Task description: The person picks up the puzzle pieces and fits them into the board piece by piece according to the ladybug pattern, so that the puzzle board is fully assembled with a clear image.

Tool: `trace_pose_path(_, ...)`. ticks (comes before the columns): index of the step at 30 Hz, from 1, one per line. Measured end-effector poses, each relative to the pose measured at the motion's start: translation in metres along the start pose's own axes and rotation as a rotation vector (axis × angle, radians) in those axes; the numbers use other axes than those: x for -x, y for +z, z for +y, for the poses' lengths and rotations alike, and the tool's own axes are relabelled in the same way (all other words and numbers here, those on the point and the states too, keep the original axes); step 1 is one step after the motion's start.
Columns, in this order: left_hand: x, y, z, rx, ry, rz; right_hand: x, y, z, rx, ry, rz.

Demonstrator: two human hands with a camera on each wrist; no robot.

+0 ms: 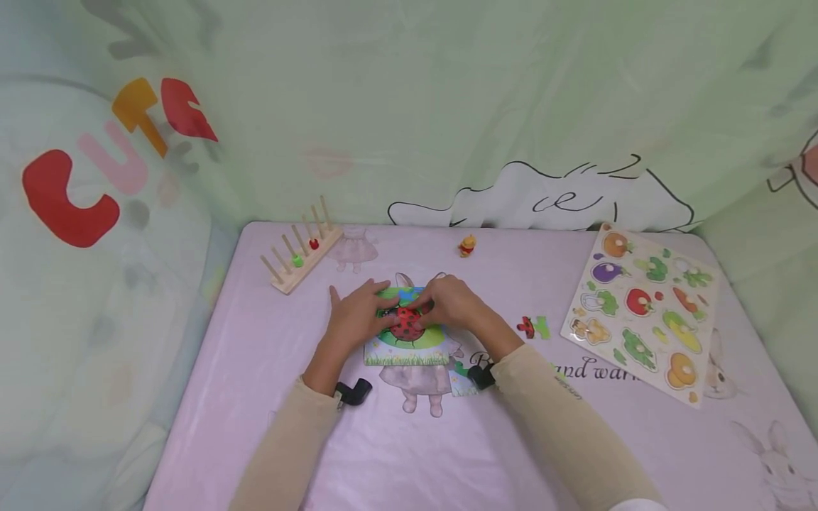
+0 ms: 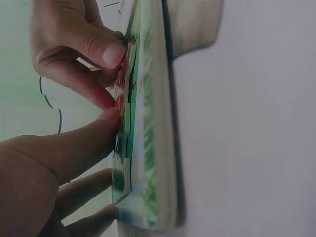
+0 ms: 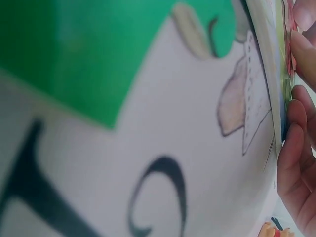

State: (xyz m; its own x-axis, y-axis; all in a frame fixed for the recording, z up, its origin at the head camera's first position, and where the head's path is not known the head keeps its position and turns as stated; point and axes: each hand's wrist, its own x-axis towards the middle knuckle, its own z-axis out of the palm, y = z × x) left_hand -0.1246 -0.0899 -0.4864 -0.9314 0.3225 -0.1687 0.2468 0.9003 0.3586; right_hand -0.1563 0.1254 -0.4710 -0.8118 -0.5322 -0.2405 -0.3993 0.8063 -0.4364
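Observation:
A ladybug jigsaw puzzle (image 1: pixel 407 355) with a grassy lower border lies flat in the middle of the table. My left hand (image 1: pixel 354 316) spreads over its left side, thumb and fingertips pressing on the pieces. From the upper right, my right hand (image 1: pixel 455 301) pinches a red ladybug puzzle piece between thumb and index finger, its other fingers curled. In the left wrist view, several puzzle pieces (image 2: pixel 127 118) stand slightly proud of the board's rim (image 2: pixel 160 148). My right fingers partly hide the pinched piece.
Loose puzzle pieces (image 1: pixel 533 327) lie to the right, and a green-and-blue piece (image 1: pixel 463 383) sits by my right wrist. A wooden peg rack (image 1: pixel 307 261) stands back left, a small bear figure (image 1: pixel 467 246) at the back, and a vegetable peg board (image 1: pixel 645 312) far right.

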Motion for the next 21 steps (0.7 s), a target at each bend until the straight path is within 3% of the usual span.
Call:
trace_pose_path(7,-0.003,0.0,0.005,0.035,-0.062,0.023,-0.003,0.0,-0.001,0.013,-0.003,-0.004)
trace_pose_path(10,-0.003,0.0,0.003,0.056,-0.06,0.024,-0.003,0.001,0.0,0.018,-0.006,-0.018)
trace_pose_path(21,0.003,0.004,-0.015,0.059,0.102,0.013,-0.002,0.001,-0.001,-0.019,0.019,-0.01)
